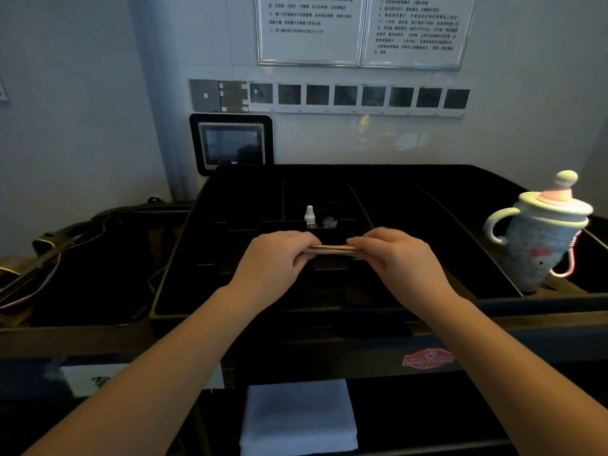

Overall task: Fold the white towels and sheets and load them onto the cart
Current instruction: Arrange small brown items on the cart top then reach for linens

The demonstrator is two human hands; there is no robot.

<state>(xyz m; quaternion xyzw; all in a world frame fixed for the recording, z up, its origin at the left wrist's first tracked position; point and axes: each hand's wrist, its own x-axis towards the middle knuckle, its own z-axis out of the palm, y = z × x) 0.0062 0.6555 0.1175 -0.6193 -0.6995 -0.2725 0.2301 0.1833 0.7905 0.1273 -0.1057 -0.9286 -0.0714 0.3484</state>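
A black service cart (184,232) fills the middle of the view, its top tray split into compartments. Over the tray my left hand (276,258) and my right hand (394,255) each pinch one end of a small, flat tan stack (332,249) held level between them. What the stack is made of I cannot tell. A folded white towel (299,419) lies on the cart's lower shelf, near the bottom edge of the view.
A small white-capped bottle (309,217) stands in a middle compartment. A lidded cup with a handle (539,235) stands at the cart's right end. A dark bag (82,258) hangs at its left. A wall tablet (232,143) and framed notices (362,28) are behind.
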